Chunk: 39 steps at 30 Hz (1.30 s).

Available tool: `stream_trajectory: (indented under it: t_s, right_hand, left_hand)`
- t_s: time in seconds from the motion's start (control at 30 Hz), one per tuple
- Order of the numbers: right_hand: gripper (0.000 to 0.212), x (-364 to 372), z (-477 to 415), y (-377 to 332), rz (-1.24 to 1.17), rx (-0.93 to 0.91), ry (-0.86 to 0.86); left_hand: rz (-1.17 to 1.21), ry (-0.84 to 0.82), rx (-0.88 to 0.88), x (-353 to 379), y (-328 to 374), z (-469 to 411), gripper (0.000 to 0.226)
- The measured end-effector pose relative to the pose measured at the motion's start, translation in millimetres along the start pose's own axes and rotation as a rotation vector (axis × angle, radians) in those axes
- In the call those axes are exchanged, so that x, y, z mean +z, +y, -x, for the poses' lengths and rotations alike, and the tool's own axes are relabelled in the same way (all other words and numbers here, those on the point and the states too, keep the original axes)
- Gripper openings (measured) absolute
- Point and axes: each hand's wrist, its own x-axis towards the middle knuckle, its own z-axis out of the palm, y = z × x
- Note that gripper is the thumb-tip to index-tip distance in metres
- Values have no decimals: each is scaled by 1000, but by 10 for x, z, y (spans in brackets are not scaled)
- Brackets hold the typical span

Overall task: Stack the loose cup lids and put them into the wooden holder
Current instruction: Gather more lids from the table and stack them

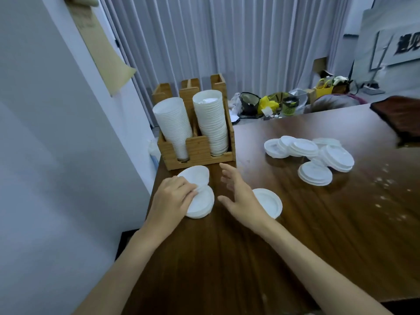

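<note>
A wooden holder [197,147] stands at the table's far left corner with two tall stacks of white cups or lids in its front slots. Just in front of it my left hand [171,196] grips a small stack of white lids [201,201]; the top lid [195,176] is tilted up from the rest. My right hand [236,189] hovers to the right of that stack, fingers spread and holding nothing. A single lid [270,202] lies on the table partly behind my right hand. A loose pile of lids [313,155] lies farther right.
The dark wooden table [295,246] runs to the right, with white specks near its right side. A dark object [400,117] sits at the far right corner. A white wall is close on the left. Bags and clutter lie on the floor beyond the table.
</note>
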Motion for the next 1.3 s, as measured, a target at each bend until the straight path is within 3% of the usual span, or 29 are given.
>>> stream_trajectory:
  t_s: [0.13,0.23,0.73,1.3]
  right_hand:
    - [109,300,-24,67,-16,-12,-157]
    - [118,437,-43,116,-22,-37,-154]
    - [108,525,-88,136,-78,2,-30]
    - [112,527,-68,123,-54,-1,-62]
  left_hand:
    - [45,-82,-57,52,-103,183,17]
    - [105,-120,-63,120,-72,212,18]
    - [146,-257,-9,171,62,235,22]
    - [132,-400,-116,60,100,101,25]
